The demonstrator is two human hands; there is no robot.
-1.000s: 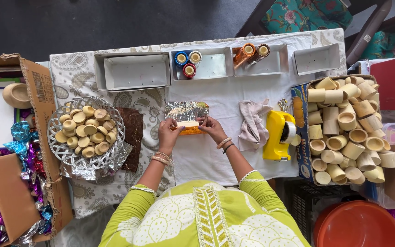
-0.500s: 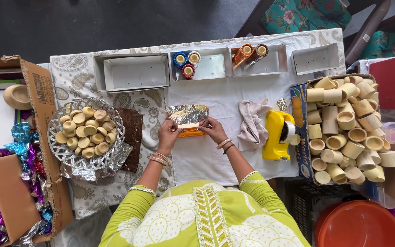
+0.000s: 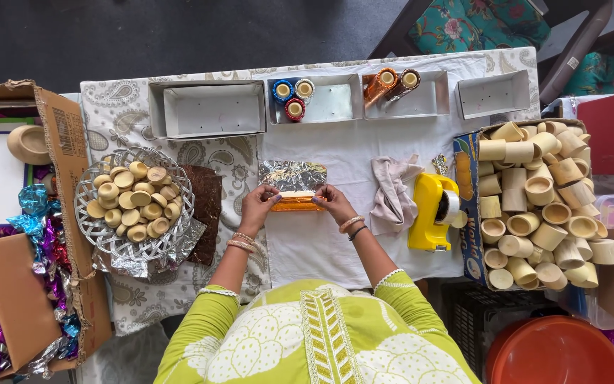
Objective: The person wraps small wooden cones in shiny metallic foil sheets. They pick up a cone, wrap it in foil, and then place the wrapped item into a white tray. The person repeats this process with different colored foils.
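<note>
Dark floor borders the far edge of our tabletop (image 3: 335, 242), which is covered in white and paisley cloth. At its middle our left hand (image 3: 259, 208) and right hand (image 3: 335, 204) pinch the two ends of a short cylinder (image 3: 297, 201), orange along its near side and lying on its side. A sheet of silver foil (image 3: 293, 175) lies spread just beyond it, and its near edge meets the cylinder; whether the edge is tucked under we cannot tell. Both hands are narrowly closed, fingertips holding the piece between them.

We judge the work to be in its middle. Five wrapped rolls stand in two of the white trays along the far edge: three (image 3: 293, 97) in blue, gold and red, and two (image 3: 392, 82) in orange and brown. The other two trays (image 3: 214, 110) hold nothing. Much is left: a wire basket (image 3: 94, 227) at our left is heaped with bare pale cups, and a carton (image 3: 463, 213) at our right is packed with more. The piece in hand shows foil on one side only.

Just right of our hands lie a crumpled cloth (image 3: 391, 195) and a yellow tape dispenser (image 3: 431, 213).
</note>
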